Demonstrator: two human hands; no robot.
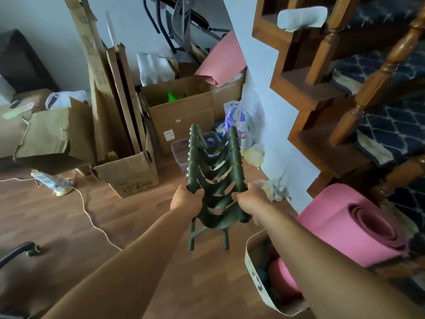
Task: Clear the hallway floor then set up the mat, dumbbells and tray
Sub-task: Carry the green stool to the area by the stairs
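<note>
Both arms reach forward, and the two hands carry a green folding stool (215, 178) above the wooden floor (69, 215). The left hand (187, 200) is closed around the left rail of the stool's strap seat, and the right hand (249, 199) is closed around the right rail, fingers wrapped over the top. The stool is tilted away from the person, its seat straps sagging between the rails, and its legs hang free below the hands, clear of the floor. To the right, a rolled pink mat (351, 226) lies on its side at the foot of the wooden staircase (322, 100), its spiral end facing the camera. Just beside it, under the right forearm, a pale basket (255, 268) sits on the floor with pink and dark things inside; what they are cannot be told. Ahead, open cardboard boxes (184, 111) stand against the wall, one with a second pink roll (220, 61) leaning on its edge. A white cord (92, 217) trails across the floor on the left.
</note>
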